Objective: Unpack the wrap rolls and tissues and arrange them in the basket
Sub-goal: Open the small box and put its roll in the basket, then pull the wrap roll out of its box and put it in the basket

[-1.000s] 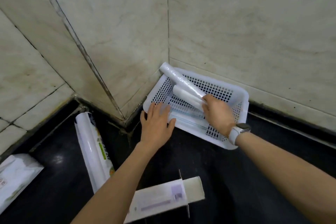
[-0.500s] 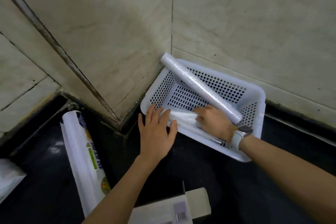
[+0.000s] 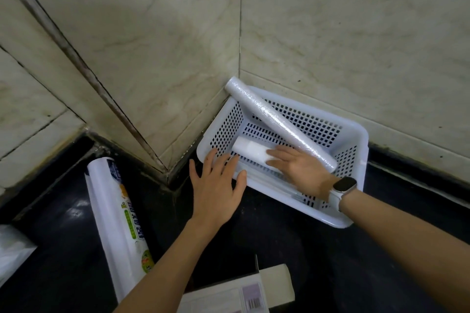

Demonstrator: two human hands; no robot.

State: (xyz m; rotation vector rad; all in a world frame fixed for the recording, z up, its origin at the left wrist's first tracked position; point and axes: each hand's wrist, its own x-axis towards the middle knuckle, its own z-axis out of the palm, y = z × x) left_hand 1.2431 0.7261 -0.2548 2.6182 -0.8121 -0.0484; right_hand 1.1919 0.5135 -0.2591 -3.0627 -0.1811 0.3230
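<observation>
The white basket (image 3: pixel 353 134) sat in the wall corner on the black worktop (image 3: pixel 292 241). A long wrap roll (image 3: pixel 277 123) leaned across the basket. A second ago the right hand (image 3: pixel 302 170) gripped a short roll (image 3: pixel 250 151); now the roll lay inside the basket, and the fingers (image 3: pixel 276 153) rested flat and open on it. The left hand (image 3: pixel 216 190), open with fingers spread, still touched the basket's near rim, holding nothing.
</observation>
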